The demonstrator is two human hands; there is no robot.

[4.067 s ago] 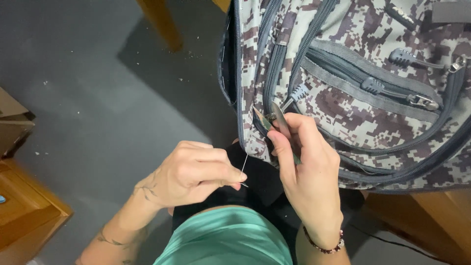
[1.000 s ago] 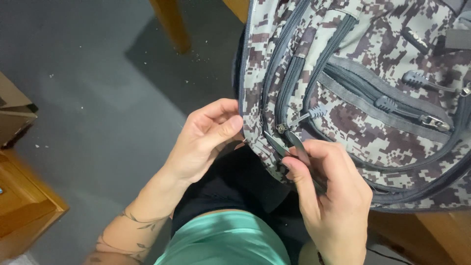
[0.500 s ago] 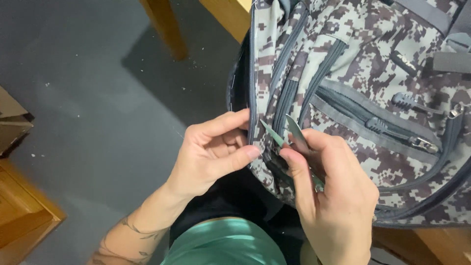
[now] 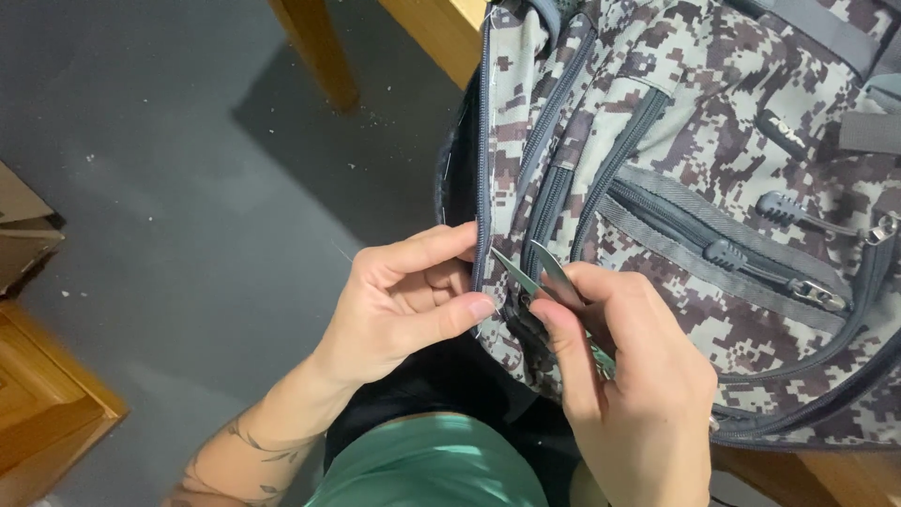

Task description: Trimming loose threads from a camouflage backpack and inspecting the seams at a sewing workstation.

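A camouflage backpack [image 4: 713, 160] with grey zippers lies across my lap and the wooden table edge. My left hand [image 4: 404, 300] pinches the backpack's left edge beside a long grey zipper [image 4: 483, 160], thumb and forefinger closed on the fabric. My right hand [image 4: 638, 385] grips small metal thread snips [image 4: 535, 272], whose two blades are parted and point up-left at the seam right by my left fingertips.
A wooden table leg [image 4: 319, 52] and table edge [image 4: 436, 33] stand above on the dark grey floor [image 4: 169, 188]. A wooden cabinet corner [image 4: 42, 404] and a cardboard box [image 4: 23, 230] sit at the left. My green shirt [image 4: 432, 469] fills the bottom.
My left hand let go of a needle and thread and moved up to pinch the backpack's edge. The snips came closer to that seam and the view shifted nearer.
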